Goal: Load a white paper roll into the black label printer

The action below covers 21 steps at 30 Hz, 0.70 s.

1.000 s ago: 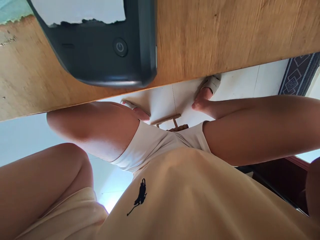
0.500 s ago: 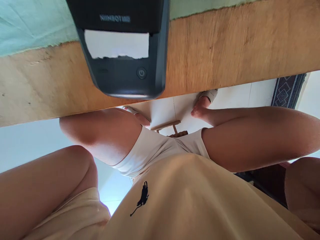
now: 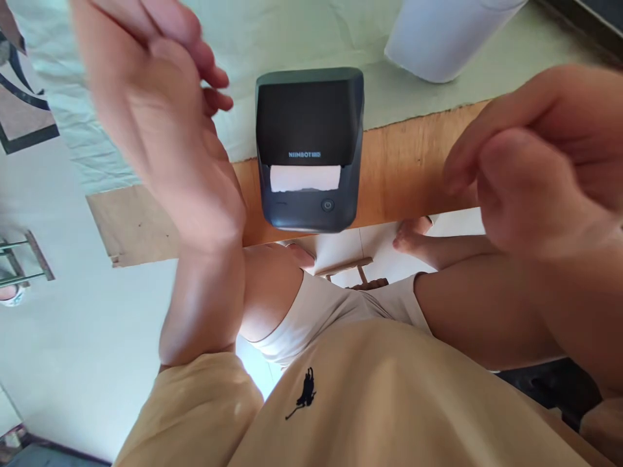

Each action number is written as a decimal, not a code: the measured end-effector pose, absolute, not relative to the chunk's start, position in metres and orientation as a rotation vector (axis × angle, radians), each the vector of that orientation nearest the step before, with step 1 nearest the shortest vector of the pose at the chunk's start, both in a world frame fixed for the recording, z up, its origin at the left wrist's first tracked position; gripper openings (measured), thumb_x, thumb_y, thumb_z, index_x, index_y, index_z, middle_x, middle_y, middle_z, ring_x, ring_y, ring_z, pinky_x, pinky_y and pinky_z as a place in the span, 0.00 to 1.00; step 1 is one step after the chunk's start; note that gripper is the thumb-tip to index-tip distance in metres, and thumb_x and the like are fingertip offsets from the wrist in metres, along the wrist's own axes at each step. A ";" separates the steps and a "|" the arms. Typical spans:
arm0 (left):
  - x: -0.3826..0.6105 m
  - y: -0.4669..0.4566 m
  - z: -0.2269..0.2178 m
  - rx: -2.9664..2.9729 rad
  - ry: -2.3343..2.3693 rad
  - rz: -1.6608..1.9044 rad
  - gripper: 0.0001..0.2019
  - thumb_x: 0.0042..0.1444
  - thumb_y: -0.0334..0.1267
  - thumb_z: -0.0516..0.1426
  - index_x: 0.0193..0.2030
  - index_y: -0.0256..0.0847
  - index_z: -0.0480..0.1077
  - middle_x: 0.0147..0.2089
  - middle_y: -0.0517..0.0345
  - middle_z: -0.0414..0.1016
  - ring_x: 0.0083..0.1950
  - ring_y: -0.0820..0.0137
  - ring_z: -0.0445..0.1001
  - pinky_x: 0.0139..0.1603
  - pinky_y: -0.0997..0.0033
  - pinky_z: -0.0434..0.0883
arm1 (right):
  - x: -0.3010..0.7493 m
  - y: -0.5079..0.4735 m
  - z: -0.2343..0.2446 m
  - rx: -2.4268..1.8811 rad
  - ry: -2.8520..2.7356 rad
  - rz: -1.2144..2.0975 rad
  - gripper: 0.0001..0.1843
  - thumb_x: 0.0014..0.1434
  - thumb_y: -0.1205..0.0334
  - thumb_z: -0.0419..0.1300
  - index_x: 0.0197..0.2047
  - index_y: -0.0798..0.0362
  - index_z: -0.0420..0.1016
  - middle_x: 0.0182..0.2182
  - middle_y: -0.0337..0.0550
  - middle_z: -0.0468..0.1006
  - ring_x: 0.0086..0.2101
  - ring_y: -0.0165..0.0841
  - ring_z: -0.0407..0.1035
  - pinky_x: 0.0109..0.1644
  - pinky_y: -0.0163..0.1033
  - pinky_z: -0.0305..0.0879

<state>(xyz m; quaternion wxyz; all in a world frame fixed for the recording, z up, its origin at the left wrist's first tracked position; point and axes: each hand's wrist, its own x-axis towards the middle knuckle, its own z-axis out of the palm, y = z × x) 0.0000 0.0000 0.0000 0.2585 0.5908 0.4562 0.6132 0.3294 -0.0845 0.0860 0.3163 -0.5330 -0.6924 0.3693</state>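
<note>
Black label printer [image 3: 309,130]; white paper strip [image 3: 304,178]; pale green cloth [image 3: 292,32]; tan table [image 3: 403,168].

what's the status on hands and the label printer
Left hand raised, open, empty. Right hand loosely curled, holding nothing visible. Label printer untouched at table edge, paper showing. Nothing between.

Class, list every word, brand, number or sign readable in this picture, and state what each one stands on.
"NIIMBOT": on the front of the dark label printer; the small mark after it is too blurred to read.
Power symbol: on the printer's round button.
Shirt emblem: a dark figure, no lettering.
</note>
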 end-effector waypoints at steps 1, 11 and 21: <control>0.002 0.000 -0.006 1.716 1.253 1.647 0.23 0.78 0.60 0.53 0.52 0.43 0.75 0.44 0.59 0.77 0.44 0.72 0.78 0.40 0.62 0.80 | 0.325 -0.083 0.085 -1.377 -1.837 0.985 0.30 0.81 0.35 0.53 0.43 0.52 0.78 0.28 0.41 0.71 0.27 0.21 0.64 0.34 0.35 0.64; 0.049 -0.047 0.027 1.918 1.502 1.049 0.28 0.76 0.70 0.52 0.43 0.49 0.75 0.52 0.51 0.81 0.87 0.53 0.60 0.77 0.42 0.73 | 0.306 -0.061 0.081 -1.350 -2.147 1.103 0.30 0.78 0.53 0.59 0.77 0.49 0.62 0.32 0.30 0.83 0.25 0.21 0.69 0.32 0.36 0.66; 0.037 -0.081 0.050 1.550 1.409 1.012 0.29 0.80 0.61 0.45 0.65 0.52 0.81 0.64 0.45 0.79 0.71 0.48 0.76 0.75 0.42 0.75 | 0.310 -0.068 0.058 -1.217 -2.333 0.980 0.46 0.80 0.48 0.51 0.92 0.49 0.40 0.38 0.38 0.85 0.30 0.26 0.71 0.29 0.35 0.55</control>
